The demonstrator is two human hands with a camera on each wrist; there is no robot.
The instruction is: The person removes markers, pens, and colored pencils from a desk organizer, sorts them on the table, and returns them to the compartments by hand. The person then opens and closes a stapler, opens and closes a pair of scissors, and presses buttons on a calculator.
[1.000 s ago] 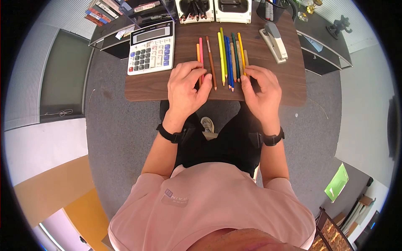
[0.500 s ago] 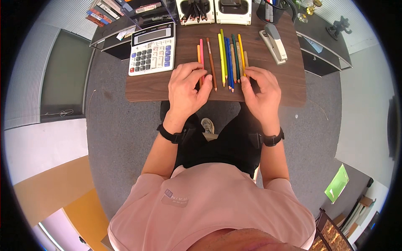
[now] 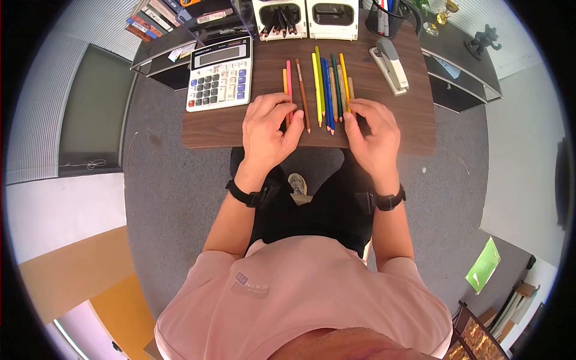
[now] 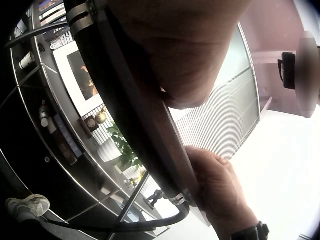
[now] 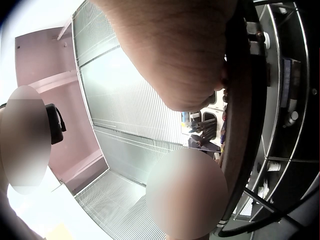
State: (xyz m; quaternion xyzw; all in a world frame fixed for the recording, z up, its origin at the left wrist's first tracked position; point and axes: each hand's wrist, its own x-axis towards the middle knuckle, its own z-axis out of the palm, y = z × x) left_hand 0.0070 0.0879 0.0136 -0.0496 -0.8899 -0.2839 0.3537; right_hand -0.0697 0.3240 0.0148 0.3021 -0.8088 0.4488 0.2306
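Observation:
My left hand (image 3: 264,129) rests at the table's front edge, fingers loosely bent over the lower parts of an orange pencil (image 3: 285,81) and a pink pencil (image 3: 289,78). A brown pencil (image 3: 302,90) lies just right of its thumb. My right hand (image 3: 375,132) rests at the right end of the row, its fingertips at a yellow pencil (image 3: 344,75) and a short tan pencil (image 3: 351,89). Between the hands lie a bright yellow pencil (image 3: 316,84), blue pencils (image 3: 328,96) and a dark green pencil (image 3: 336,78). Both wrist views show mostly the hands and table edge.
A white calculator (image 3: 220,75) lies left of the pencils, a stapler (image 3: 390,67) to the right. At the back stand white holders (image 3: 332,21), one with dark pencils (image 3: 280,21), and a mesh pen cup (image 3: 384,21). The wooden table (image 3: 210,132) has a rounded front edge.
The head view has shifted slightly, so the table sits a little lower. Both hands stay where they were beside the pencils, and nothing was picked up.

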